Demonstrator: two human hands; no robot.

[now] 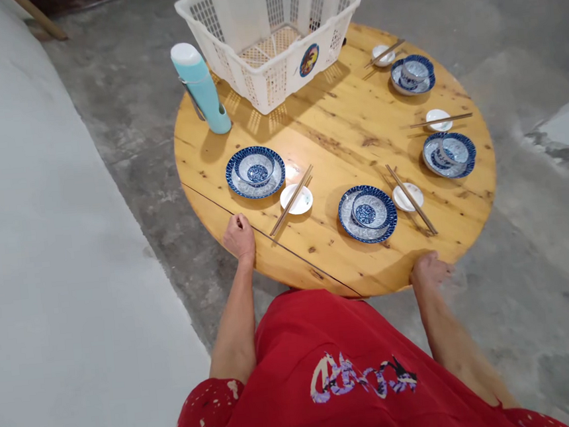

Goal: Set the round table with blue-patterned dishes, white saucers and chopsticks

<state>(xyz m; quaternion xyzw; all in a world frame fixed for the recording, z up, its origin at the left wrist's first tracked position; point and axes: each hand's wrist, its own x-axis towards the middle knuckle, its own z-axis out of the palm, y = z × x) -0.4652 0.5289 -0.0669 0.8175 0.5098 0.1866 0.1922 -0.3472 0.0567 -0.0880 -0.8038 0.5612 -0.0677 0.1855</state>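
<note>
My left hand (239,238) is closed in a fist on the near left rim of the round wooden table (322,137); nothing shows in it. At the near right edge, my right hand (429,270) is blurred and its fingers are hard to make out. Nearest the left hand is a blue-and-white plate (235,182) with a small bowl (255,170) on it. Beside that, a pair of chopsticks (291,200) lies across a small white dish (303,203). Another plate (345,225) with a bowl (370,210), and chopsticks (413,202) over a dish (403,200), are closer to the right hand.
A white plastic basket (277,74) and a light-blue bottle (204,91) stand toward the table's back left. Two more settings, with plates (432,167) (399,87), lie along the right side. A white wall (69,259) runs along the left; the floor (540,231) is grey concrete.
</note>
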